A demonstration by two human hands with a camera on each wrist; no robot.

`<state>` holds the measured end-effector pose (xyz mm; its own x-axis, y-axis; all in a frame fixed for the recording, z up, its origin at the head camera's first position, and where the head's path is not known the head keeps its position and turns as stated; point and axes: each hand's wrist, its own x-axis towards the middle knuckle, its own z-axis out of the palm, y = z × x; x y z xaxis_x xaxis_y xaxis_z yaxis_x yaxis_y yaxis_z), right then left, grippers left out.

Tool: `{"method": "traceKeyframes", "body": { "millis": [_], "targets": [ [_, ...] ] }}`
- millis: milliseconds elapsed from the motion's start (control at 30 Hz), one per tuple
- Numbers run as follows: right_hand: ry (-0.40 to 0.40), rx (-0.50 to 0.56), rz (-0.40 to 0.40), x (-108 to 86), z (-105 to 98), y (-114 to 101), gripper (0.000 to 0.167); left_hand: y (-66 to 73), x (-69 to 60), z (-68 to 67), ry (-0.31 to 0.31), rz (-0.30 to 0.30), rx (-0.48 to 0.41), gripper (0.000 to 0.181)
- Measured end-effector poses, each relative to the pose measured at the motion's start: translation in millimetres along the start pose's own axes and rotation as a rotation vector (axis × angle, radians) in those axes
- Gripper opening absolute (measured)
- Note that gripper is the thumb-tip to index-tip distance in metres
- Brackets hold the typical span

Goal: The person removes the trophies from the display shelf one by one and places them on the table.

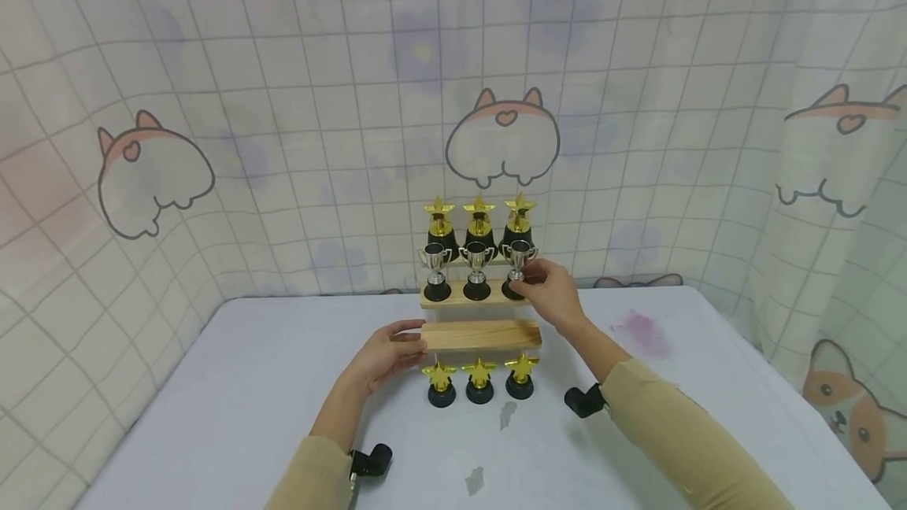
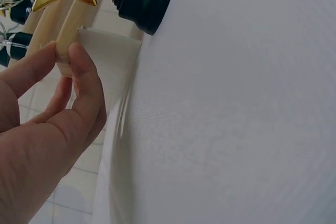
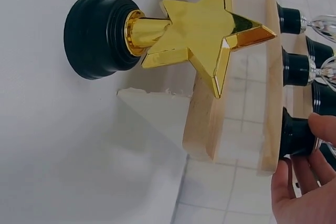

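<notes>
A wooden tiered stand holds trophies. Its lowest board (image 1: 482,334) is bare, and the left hand (image 1: 383,354) pinches that board's left end; in the left wrist view the left hand (image 2: 58,114) has thumb and fingers on the wood (image 2: 67,43). The right hand (image 1: 555,294) grips the rightmost silver cup (image 1: 520,254) by its black base on the middle board (image 1: 434,304). Seen from the right wrist, the right hand (image 3: 310,192) has its fingers round that black base (image 3: 296,135), which stands on the board (image 3: 272,87). Two more silver cups (image 1: 478,256) stand to its left.
Three gold star trophies (image 1: 479,219) stand on the top tier. In front of the stand, three more gold star trophies (image 1: 479,381) are lined up on the white table (image 1: 283,368). A tiled-pattern curtain (image 1: 319,140) hangs behind and at both sides.
</notes>
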<state>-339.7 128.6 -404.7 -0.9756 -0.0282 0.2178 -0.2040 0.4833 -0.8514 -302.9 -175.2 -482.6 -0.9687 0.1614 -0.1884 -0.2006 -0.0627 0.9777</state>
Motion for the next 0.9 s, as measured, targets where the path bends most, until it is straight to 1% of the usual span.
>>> {"method": "traceKeyframes", "body": {
  "millis": [100, 267, 400, 533, 733, 900],
  "targets": [
    [0.015, -0.001, 0.001, -1.0, -0.7, 0.4, 0.034, 0.4, 1.3, 0.6, 0.006, 0.000, -0.002, 0.056],
    [0.030, 0.029, 0.001, -5.9, -4.2, -2.3, 0.035, 0.0, 2.0, 0.8, 0.011, 0.003, 0.005, 0.056],
    [0.043, 0.046, 0.005, -10.8, -8.1, -4.5, 0.036, -1.9, 1.0, 0.2, 0.005, 0.003, 0.011, 0.056],
    [0.051, 0.060, 0.010, -14.1, -10.5, -5.9, 0.036, -1.0, 1.3, -0.3, 0.004, 0.003, 0.011, 0.057],
    [0.041, 0.051, 0.015, -21.6, -12.5, -6.7, 0.037, -2.0, 2.3, -0.3, 0.005, -0.002, 0.009, 0.056],
    [0.027, 0.037, 0.000, -28.2, -14.3, -7.9, 0.034, -2.3, 1.7, 0.1, 0.007, -0.002, 0.006, 0.057]
  ]
}}
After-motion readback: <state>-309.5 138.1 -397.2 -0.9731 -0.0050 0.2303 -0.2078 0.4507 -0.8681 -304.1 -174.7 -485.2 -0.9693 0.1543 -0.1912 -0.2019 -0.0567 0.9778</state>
